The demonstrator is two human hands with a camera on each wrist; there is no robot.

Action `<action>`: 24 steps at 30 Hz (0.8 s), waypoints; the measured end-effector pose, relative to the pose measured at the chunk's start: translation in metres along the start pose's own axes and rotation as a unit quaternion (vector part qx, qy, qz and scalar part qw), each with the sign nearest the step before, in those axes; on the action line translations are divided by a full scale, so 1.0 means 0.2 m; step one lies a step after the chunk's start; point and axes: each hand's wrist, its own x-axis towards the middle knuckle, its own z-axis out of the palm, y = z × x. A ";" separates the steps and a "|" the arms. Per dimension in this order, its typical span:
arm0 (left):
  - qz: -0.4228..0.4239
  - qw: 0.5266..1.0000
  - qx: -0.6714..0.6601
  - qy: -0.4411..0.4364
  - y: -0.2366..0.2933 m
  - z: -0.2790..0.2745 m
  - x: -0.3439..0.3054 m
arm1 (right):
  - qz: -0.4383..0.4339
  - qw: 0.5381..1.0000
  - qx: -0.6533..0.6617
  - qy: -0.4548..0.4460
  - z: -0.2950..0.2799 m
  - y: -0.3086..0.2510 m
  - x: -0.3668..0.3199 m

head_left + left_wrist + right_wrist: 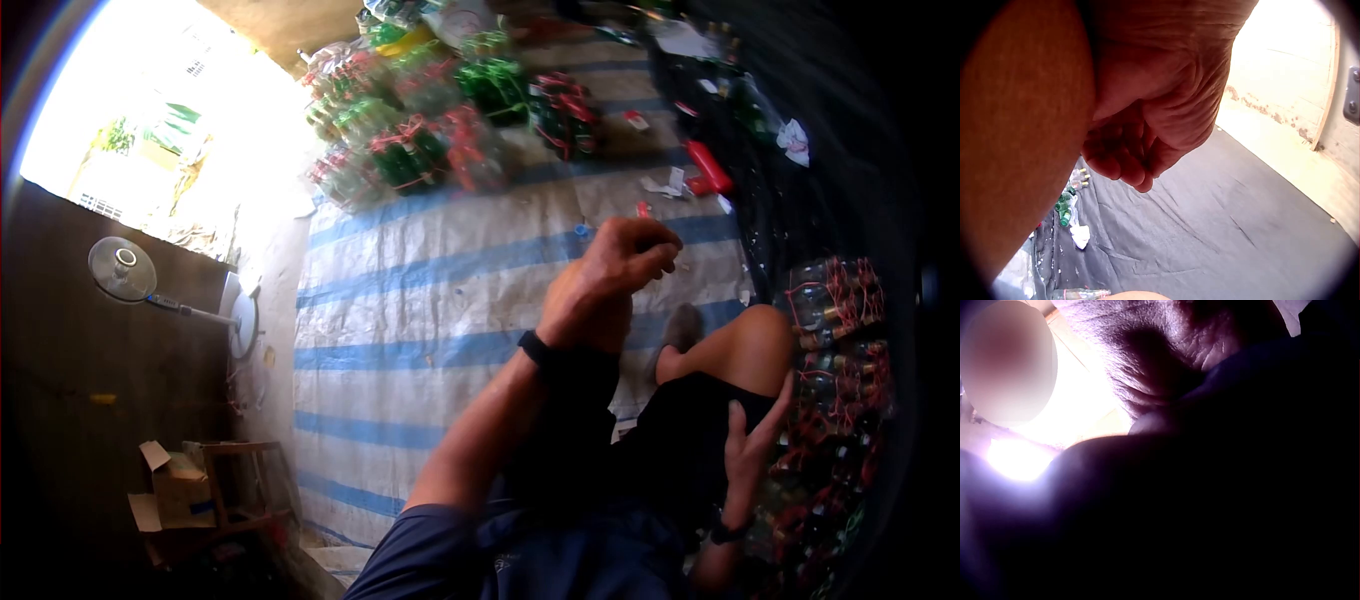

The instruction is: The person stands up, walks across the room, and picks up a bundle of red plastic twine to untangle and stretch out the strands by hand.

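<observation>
The relation that matters most is the one between the right hand [752,445] and the corded bundle of bottles [838,295] lying on the floor side just past the right knee [768,345]. The bundle sits ahead of and outward from that hand, which is clearly the nearer of the two; its bottles seem to lie on their sides across the view, though the red cord hides much of their long axis. The right fingers lie extended against the leg with the thumb apart, gripping no loose thing that shows; the right wrist view is too dark to add more. The left hand [620,260] hangs by the left knee, its fingers loosely curled around nothing. For the left, the bent right leg stands between hand and bundle; for the right, only the leg's outer side is close. More corded bottles [850,375] lie just behind the bundle. Ahead are a red container [708,165] and crumpled white scrap [793,142] by the dark sheet [1229,212], with bundled bottles [410,155] at the far end of the striped sheet [390,390], well apart from both hands.
</observation>
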 end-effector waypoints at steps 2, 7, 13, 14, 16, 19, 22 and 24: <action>-0.008 1.000 -0.011 0.001 -0.01 0.00 0.00 | 0.002 1.000 0.002 -0.001 0.00 0.00 0.00; 0.000 1.000 0.022 -0.006 -0.02 -0.02 0.02 | 0.006 1.000 0.015 0.000 0.00 -0.01 0.00; 0.002 0.998 0.054 -0.011 -0.01 -0.03 0.02 | 0.013 1.000 0.008 -0.007 0.00 -0.01 0.00; -0.007 0.997 0.069 -0.015 0.00 -0.03 0.02 | 0.014 1.000 0.007 -0.007 -0.01 -0.01 0.00; -0.006 0.998 0.067 -0.017 0.00 -0.03 0.02 | 0.023 0.999 0.008 -0.026 -0.01 0.00 0.00; -0.001 0.999 0.049 -0.008 0.00 -0.02 0.01 | 0.027 0.999 0.001 -0.025 -0.02 0.00 -0.01; -0.003 0.999 0.034 0.004 0.00 -0.01 0.00 | 0.026 0.999 0.004 -0.023 -0.01 0.01 -0.01; -0.009 0.999 0.034 0.005 0.02 0.00 -0.01 | 0.019 1.000 0.006 -0.014 0.00 -0.01 0.00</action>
